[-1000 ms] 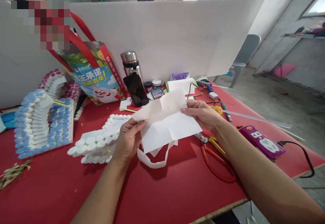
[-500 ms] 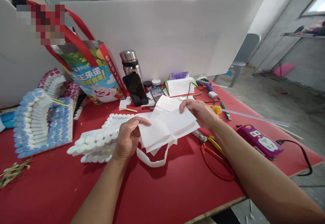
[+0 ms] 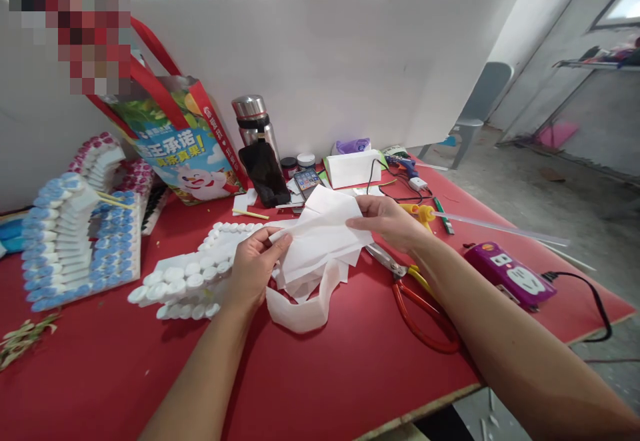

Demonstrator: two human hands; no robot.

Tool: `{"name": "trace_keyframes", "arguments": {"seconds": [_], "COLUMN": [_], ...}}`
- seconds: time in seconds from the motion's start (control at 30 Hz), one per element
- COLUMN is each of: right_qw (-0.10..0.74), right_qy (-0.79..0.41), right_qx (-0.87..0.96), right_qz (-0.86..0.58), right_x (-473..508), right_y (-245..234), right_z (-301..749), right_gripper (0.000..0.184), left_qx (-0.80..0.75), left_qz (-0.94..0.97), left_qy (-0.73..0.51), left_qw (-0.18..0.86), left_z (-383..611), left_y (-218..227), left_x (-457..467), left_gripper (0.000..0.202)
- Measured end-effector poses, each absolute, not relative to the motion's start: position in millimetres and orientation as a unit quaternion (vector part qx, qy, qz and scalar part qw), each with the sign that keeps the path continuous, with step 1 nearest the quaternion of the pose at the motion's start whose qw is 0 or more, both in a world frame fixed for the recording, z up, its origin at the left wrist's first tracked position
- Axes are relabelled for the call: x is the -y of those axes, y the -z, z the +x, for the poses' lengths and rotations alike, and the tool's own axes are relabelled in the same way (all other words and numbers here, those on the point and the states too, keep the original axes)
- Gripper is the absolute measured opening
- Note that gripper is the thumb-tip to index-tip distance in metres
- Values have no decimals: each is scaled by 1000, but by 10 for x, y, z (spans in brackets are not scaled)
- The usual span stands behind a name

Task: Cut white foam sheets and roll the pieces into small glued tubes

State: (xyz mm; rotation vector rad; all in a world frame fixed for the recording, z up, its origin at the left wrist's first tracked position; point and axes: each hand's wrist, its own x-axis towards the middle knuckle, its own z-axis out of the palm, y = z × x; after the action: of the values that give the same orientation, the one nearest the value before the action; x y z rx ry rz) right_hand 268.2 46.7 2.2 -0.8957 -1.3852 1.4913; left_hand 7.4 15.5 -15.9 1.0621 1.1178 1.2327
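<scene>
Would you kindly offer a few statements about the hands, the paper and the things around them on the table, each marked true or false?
1. The left hand and the right hand both hold white paper. True.
2. The scissors are in the left hand. False: the scissors lie on the red table, by the right forearm.
3. A black phone stands tilted in front of a metal bottle. True.
4. The purple box is left of the shopping bag. False: the purple box lies on the right side, the shopping bag stands on the left.
5. The shopping bag has red handles. True.
</scene>
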Motion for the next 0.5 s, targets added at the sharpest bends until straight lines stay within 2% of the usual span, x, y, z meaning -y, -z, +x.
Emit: {"name": "trace_keyframes", "arguments": {"seconds": [0.07, 0.13, 0.23, 0.3, 0.37, 0.5], "right_qw": [429, 438, 447, 440, 436, 431], "right_qy": [-609, -602, -612, -634, -647, -646], "right_qx": [565, 564, 546, 536, 536, 548], "right_qz": [-355, -358, -357, -342, -321, -311], "right_x": [-465, -458, -448, -443, -440, -434], "right_y": [-25, -31, -37, -38, -41, -70], "right_z": [2674, 2650, 2606, 2592, 2598, 2657], "right_gripper": [22, 19, 27, 37, 43, 42], "left_qx": [-465, -472, -516, -525, -506, -456], "left_qz": [461, 493, 540, 546, 524, 453], "left_qy": [-534, -535, -532, -540, -554, -559], "left_qw": [535, 498, 399, 367, 404, 523], "left_z": [78, 88, 111, 121, 120, 92], "left_y": [184, 185, 149, 120, 102, 94], "left_x": [-154, -138, -99, -83, -87, -129], "left_gripper": [28, 26, 29, 32, 35, 44]}}
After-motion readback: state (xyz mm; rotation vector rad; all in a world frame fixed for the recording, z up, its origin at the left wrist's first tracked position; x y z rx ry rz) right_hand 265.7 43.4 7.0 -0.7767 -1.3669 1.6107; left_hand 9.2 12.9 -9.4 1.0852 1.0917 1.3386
